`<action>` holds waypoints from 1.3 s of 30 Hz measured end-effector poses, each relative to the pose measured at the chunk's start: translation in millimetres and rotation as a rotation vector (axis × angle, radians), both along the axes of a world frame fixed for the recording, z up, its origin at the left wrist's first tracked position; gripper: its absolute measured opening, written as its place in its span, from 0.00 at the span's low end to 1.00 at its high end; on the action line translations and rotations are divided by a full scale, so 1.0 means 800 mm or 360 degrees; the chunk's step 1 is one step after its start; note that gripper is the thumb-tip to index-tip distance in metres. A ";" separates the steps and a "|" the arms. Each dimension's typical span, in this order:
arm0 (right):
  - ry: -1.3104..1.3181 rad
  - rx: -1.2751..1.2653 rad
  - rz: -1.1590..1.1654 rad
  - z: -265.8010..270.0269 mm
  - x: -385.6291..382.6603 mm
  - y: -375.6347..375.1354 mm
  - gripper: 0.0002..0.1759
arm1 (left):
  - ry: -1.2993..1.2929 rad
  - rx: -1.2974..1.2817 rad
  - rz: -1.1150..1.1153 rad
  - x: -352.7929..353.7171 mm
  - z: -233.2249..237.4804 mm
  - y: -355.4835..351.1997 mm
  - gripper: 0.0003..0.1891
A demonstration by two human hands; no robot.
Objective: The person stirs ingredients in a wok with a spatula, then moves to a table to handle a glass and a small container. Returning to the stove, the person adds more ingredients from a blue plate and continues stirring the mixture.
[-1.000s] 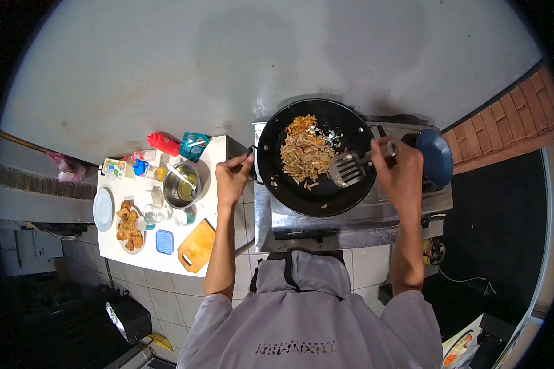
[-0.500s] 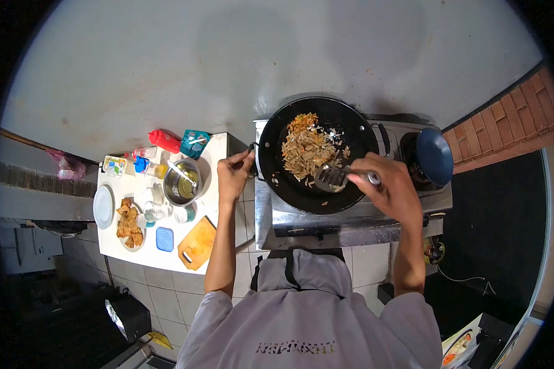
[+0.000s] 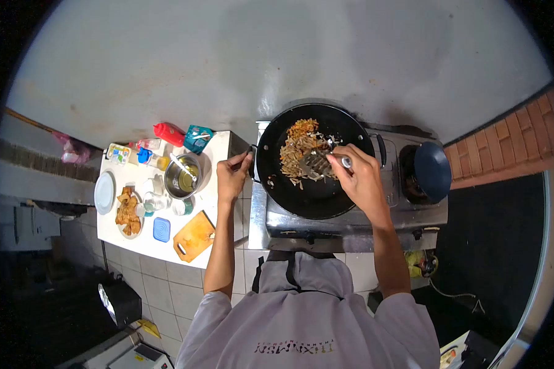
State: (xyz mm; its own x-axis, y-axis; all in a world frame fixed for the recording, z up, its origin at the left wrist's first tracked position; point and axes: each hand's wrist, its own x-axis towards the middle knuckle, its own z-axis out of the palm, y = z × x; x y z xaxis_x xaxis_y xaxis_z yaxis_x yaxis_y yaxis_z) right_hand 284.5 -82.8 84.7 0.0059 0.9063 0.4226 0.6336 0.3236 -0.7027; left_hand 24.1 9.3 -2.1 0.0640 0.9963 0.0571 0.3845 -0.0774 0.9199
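A black frying pan (image 3: 301, 200) sits on a steel stove (image 3: 351, 218) and holds chopped brown and orange food (image 3: 298, 144). My left hand (image 3: 232, 177) grips the pan's handle at its left rim. My right hand (image 3: 360, 178) reaches over the pan and holds a slotted metal spatula (image 3: 317, 163), whose blade lies in the food near the pan's middle.
A blue lid (image 3: 431, 172) covers the stove's right burner. Left of the stove, a white counter (image 3: 218, 150) carries a steel bowl (image 3: 184, 178), a red bottle (image 3: 168, 130), a plate of fried pieces (image 3: 128, 212), a wooden board (image 3: 194, 236) and a blue container (image 3: 161, 229). A brick wall (image 3: 511, 144) is on the right.
My right hand has moved left from the pan's right edge to its middle, bringing the spatula into the food. My left hand has stayed on the handle.
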 end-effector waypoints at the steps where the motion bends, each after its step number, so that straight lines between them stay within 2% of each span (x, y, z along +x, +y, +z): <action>1: 0.0116 0.0014 -0.0042 -0.001 -0.002 0.005 0.08 | 0.0011 0.0014 -0.0010 0.000 0.001 0.001 0.15; 3: 0.0294 -0.0057 -0.0028 -0.012 -0.005 0.017 0.08 | 0.0082 -0.0003 0.0030 0.001 -0.001 0.001 0.15; 5: 0.0208 -0.0032 0.0113 -0.029 -0.006 0.030 0.08 | -0.0008 -0.0024 0.0065 0.002 -0.004 0.000 0.15; 6: 0.0110 -0.0099 0.0140 -0.032 0.000 0.034 0.09 | 0.0135 -0.0065 0.0074 0.003 0.006 -0.003 0.15; 8: 0.0107 -0.0056 0.0151 -0.034 0.024 0.039 0.10 | 0.0142 -0.0045 0.0111 0.009 0.012 -0.003 0.15; 10: 0.0115 -0.0053 0.0112 -0.002 0.049 0.034 0.10 | 0.0152 -0.0015 0.0141 0.009 0.007 -0.005 0.15; 13: -0.0002 0.0262 0.0077 0.007 0.086 0.057 0.11 | 0.0124 -0.0014 0.0164 0.011 0.008 -0.008 0.15; 14: -0.0004 0.0185 0.0070 0.008 0.092 0.067 0.11 | 0.0120 -0.0012 0.0183 0.012 0.007 -0.006 0.15; 15: -0.0002 0.0102 0.0061 0.007 0.094 0.075 0.11 | 0.0111 -0.0001 0.0173 0.011 0.006 -0.005 0.15; 20: -0.0208 0.0300 0.0174 0.016 0.085 0.097 0.12 | 0.0102 0.0001 0.0184 0.011 0.003 -0.008 0.14; 23: -0.0237 0.0302 0.0288 -0.013 0.078 0.110 0.12 | 0.0147 0.0057 0.0172 0.011 0.007 -0.007 0.14; 25: -0.0090 0.0325 0.0413 -0.034 0.064 0.107 0.12 | 0.0118 0.0023 0.0170 0.011 0.004 -0.005 0.14; 27: -0.0058 0.0187 0.0372 -0.044 0.060 0.091 0.12 | 0.0100 -0.0011 0.0157 0.010 0.003 -0.004 0.14; 30: -0.0015 0.0040 0.0372 -0.019 0.060 0.062 0.12 | 0.0100 0.0049 0.0172 0.009 -0.002 -0.001 0.14; 33: -0.0134 0.0075 0.0426 0.004 0.045 0.030 0.13 | 0.0115 0.0079 0.0194 0.011 -0.005 -0.001 0.13; 34: -0.0216 -0.0059 0.0470 0.007 0.039 0.019 0.13 | 0.0111 0.0072 0.0188 0.011 -0.005 -0.003 0.13; 35: -0.0318 0.0006 0.0589 -0.004 0.040 0.019 0.13 | 0.0115 0.0105 0.0198 0.012 -0.003 -0.002 0.13; 38: -0.0338 0.0023 0.0439 -0.002 0.052 0.012 0.12 | 0.0091 0.0141 0.0187 0.012 -0.004 0.000 0.13; 39: -0.0286 0.0090 0.0189 0.003 0.055 0.008 0.10 | 0.0075 0.0143 0.0169 0.011 -0.005 0.000 0.13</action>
